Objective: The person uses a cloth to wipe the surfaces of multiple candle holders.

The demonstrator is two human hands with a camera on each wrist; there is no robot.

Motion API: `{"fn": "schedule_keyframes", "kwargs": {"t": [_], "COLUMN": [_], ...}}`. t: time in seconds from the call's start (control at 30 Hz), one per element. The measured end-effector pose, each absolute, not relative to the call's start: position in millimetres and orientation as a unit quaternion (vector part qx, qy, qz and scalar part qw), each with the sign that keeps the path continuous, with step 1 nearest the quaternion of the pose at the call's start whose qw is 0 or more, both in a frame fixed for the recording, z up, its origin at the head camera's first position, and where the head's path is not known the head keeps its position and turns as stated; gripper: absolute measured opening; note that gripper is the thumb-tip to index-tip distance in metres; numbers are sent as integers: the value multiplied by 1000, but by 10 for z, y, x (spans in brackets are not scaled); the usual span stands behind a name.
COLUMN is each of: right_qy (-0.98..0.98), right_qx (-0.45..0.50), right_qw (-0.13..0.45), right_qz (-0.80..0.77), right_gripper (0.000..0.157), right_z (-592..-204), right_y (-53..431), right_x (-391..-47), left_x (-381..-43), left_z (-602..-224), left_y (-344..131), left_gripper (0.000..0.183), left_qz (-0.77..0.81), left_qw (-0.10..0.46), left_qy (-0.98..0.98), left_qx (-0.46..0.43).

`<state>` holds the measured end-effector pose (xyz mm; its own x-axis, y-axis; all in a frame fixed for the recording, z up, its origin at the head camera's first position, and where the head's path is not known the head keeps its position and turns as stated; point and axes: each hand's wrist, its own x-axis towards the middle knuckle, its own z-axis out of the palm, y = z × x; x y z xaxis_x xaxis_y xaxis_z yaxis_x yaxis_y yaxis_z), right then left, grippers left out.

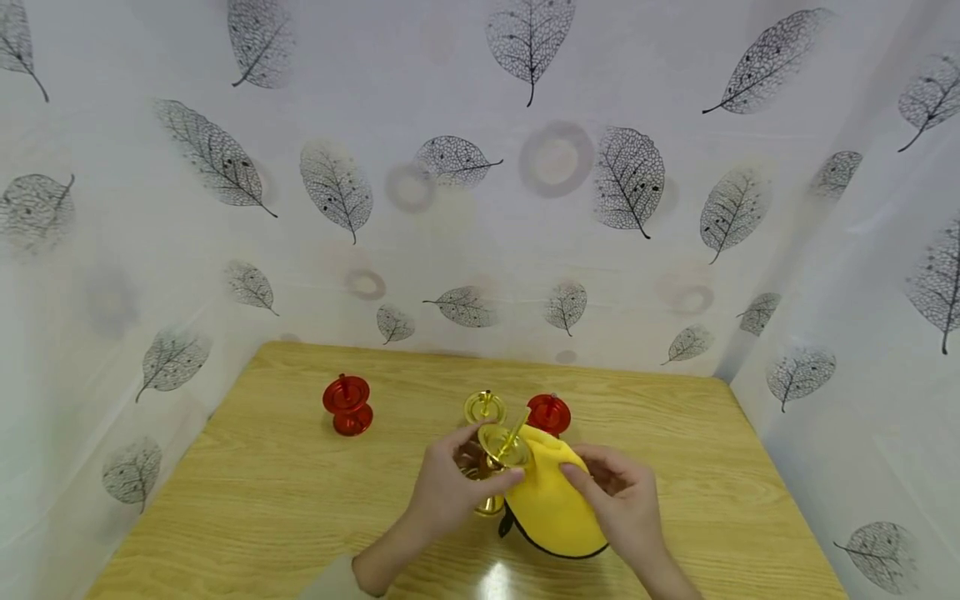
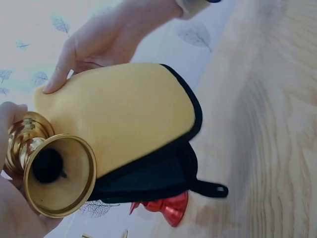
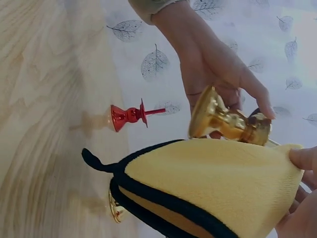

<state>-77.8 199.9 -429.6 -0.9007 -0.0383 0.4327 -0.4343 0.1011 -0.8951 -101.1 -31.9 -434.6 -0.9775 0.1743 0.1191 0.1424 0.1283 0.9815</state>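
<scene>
My left hand [image 1: 450,479] grips a shiny gold candlestick [image 1: 504,447] above the table; its spike leans up and to the right. The hollow base [image 2: 74,183] shows in the left wrist view. Right beside the candlestick is a yellow cloth mitt [image 1: 555,504] with black trim and a black hanging loop [image 2: 210,189]. My right hand [image 1: 626,504] pinches the mitt near its upper end, thumb on the front and the other fingers behind it. In the right wrist view, the mitt's yellow face overlaps the lower side of the candlestick [image 3: 223,121].
Another gold candlestick [image 1: 480,407] stands just beyond my left hand. A red candlestick [image 1: 546,414] is partly hidden behind the mitt, and a second red candlestick [image 1: 349,407] stands farther left. A leaf-patterned curtain [image 1: 450,250] encloses the wooden table [image 1: 300,500] at the back and sides.
</scene>
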Motion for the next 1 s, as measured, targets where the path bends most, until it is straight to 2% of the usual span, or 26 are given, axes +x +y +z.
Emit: {"fn": "schedule_keyframes", "kwargs": {"t": [0.17, 0.47, 0.63, 0.87, 1.0], "right_qy": [-743, -718, -713, -718, -725], "right_qx": [184, 301, 292, 273, 267], "right_qw": [200, 281, 327, 336, 350], "right_qz": [611, 561, 547, 545, 529], "right_gripper": [22, 43, 43, 43, 38], "right_z": [-4369, -4536, -4548, -4493, -4492], "right_y": [1917, 1816, 1808, 1840, 1853], "right_x": [-764, -806, -833, -838, -859], "left_x": [-1038, -1051, -1045, -1026, -1009], "left_z": [-4307, -4311, -4328, -4345, -4343], "left_y": [-298, -191, -201, -254, -256], "left_gripper": [62, 53, 55, 67, 70], "left_qz": [670, 687, 694, 708, 715], "left_qw": [32, 34, 57, 77, 90], "left_qy": [738, 721, 709, 684, 679], "left_qx": [77, 83, 111, 154, 139]}}
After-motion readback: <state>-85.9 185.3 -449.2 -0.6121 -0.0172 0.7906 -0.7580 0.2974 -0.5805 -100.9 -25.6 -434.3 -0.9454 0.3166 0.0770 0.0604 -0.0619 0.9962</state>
